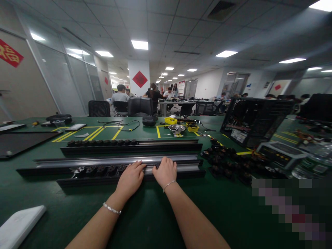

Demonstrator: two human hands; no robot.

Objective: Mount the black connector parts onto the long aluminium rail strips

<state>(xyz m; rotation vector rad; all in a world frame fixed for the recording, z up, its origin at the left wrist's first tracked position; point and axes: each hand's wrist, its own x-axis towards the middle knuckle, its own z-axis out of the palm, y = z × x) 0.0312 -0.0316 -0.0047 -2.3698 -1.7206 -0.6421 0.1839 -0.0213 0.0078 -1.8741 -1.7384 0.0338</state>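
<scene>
On the green mat-covered workbench [155, 221] both of the person's hands rest on the nearest long black power strip rail with a silvery metal channel [103, 170]. The rail lies flat, its long axis running left to right across the bench, parallel to the near edge, with one end pointing left and the other right. The left hand [130, 180] lies palm down on the rail, fingers stretched forward and slightly apart, fingertips touching the silvery channel just right of a row of black sockets [101, 169]. The right hand [166, 171] sits just beside it to the right, fingers curled over the far edge of the rail; whether it clamps the rail or merely presses on it, I cannot tell. Each wrist wears a thin silver bracelet [112, 209].

A second black rail with round sockets [129, 146] lies farther away, parallel to the first. To the right a heap of small black parts [228, 162] rests on the mat, with an open black computer case [252, 119] beyond it. A white flat slab [18, 226] lies at the near left corner. Far off, other people sit at desks.
</scene>
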